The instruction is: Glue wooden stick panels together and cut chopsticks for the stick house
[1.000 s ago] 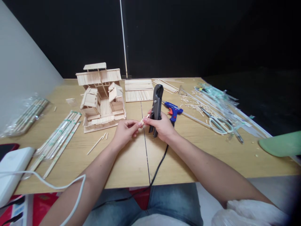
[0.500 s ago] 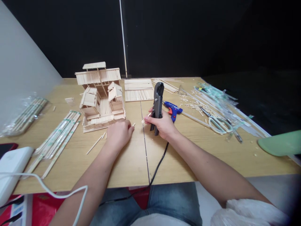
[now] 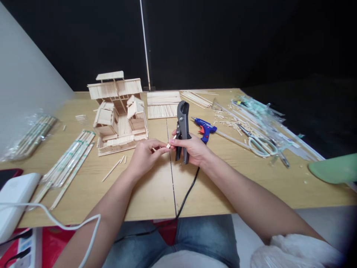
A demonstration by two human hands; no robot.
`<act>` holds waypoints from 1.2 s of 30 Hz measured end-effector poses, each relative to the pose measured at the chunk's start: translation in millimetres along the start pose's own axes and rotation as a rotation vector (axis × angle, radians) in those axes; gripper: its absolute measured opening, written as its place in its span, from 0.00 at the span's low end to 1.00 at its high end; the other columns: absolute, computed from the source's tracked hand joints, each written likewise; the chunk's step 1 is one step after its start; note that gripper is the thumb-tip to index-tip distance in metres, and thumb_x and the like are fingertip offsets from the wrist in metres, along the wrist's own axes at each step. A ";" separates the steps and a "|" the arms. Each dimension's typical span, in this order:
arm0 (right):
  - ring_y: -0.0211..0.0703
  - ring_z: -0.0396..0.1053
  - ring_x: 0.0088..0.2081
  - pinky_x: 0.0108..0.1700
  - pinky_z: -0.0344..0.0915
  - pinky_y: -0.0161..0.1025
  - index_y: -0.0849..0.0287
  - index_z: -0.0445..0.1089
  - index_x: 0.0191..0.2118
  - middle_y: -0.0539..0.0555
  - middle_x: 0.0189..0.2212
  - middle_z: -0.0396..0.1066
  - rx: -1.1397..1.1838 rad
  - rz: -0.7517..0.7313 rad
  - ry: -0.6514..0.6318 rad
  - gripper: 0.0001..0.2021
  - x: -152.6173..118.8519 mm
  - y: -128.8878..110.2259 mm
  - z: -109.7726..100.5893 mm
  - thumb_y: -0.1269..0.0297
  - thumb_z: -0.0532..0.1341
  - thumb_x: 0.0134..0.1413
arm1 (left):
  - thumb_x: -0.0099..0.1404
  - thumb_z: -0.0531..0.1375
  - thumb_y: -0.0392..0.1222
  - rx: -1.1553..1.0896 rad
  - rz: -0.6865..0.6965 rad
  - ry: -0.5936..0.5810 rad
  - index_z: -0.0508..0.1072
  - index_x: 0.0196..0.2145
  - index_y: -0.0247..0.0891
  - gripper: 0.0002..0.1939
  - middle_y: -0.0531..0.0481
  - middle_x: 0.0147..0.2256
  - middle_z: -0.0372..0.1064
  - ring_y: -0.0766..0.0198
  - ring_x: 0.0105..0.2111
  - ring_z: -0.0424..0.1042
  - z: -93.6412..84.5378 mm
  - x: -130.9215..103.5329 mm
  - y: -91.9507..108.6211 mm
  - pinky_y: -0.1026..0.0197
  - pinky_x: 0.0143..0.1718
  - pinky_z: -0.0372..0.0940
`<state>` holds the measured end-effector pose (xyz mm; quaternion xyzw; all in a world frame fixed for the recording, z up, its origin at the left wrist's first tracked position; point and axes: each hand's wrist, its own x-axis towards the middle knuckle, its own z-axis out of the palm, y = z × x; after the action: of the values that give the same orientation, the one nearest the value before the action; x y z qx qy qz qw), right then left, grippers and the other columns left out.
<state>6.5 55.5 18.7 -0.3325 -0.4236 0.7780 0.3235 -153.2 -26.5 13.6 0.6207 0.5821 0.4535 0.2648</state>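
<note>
My right hand (image 3: 193,148) is wrapped round a dark grey hand cutter (image 3: 183,126), its jaws pointing up. Short pale wooden sticks (image 3: 169,145) stick out between that hand's thumb and fingers. My left hand (image 3: 146,154) pinches at the left end of these sticks, its fingertips almost touching those of my right hand. Behind my left hand stands a model house of thin sticks (image 3: 122,124) with several roofs and a low front fence. A few loose sticks (image 3: 113,170) lie on the wooden table (image 3: 150,197) left of my left hand.
Stick panels (image 3: 164,105) lie beyond the cutter. A blue glue gun (image 3: 205,128), scissors (image 3: 259,145), offcuts and plastic wrappers are at the right, near a green object (image 3: 333,169). Wrapped stick bundles (image 3: 68,160) and a white power bank (image 3: 19,201) lie left.
My left hand has risen from the table and moved right to the sticks at my right hand. The cutter has shifted slightly left.
</note>
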 end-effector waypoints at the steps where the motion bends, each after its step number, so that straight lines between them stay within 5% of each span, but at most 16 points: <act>1: 0.34 0.69 0.25 0.30 0.67 0.35 0.57 0.67 0.34 0.44 0.22 0.69 0.000 0.004 -0.010 0.23 0.2 0.2 -0.5 0.67 0.75 0.29 | 0.61 0.64 0.49 -0.018 -0.002 0.000 0.82 0.34 0.42 0.10 0.46 0.34 0.79 0.61 0.32 0.73 0.0 0.1 -0.5 0.62 0.35 0.64; 18: 0.38 0.70 0.27 0.34 0.67 0.38 0.56 0.65 0.36 0.44 0.25 0.71 -0.218 -0.310 0.052 0.21 2.5 7.5 -0.5 0.63 0.74 0.34 | 0.62 0.62 0.52 -0.078 -0.119 0.017 0.81 0.33 0.36 0.16 0.47 0.27 0.76 0.66 0.24 0.67 9.2 -0.6 -5.5 0.65 0.25 0.58; 30: 0.39 0.71 0.27 0.31 0.67 0.37 0.60 0.67 0.35 0.50 0.25 0.70 -0.550 0.097 -0.136 0.26 -10.9 -29.7 -10.5 0.40 0.68 0.44 | 0.67 0.57 0.43 0.326 0.156 0.234 0.77 0.30 0.36 0.12 0.48 0.27 0.74 0.65 0.27 0.69 -10.4 5.7 -22.8 0.63 0.31 0.60; 36: 0.39 0.71 0.28 0.31 0.68 0.36 0.60 0.67 0.35 0.50 0.26 0.69 -0.768 0.173 -0.189 0.25 -28.4 -36.3 -6.6 0.40 0.66 0.47 | 0.68 0.55 0.40 0.484 0.194 0.243 0.75 0.30 0.36 0.11 0.48 0.28 0.72 0.63 0.29 0.69 -7.9 2.3 -19.5 0.61 0.32 0.60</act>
<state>35.9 51.8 54.6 -0.3908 -0.6820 0.6144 0.0688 -169.7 -22.3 1.0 0.6598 0.6388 0.3956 -0.0076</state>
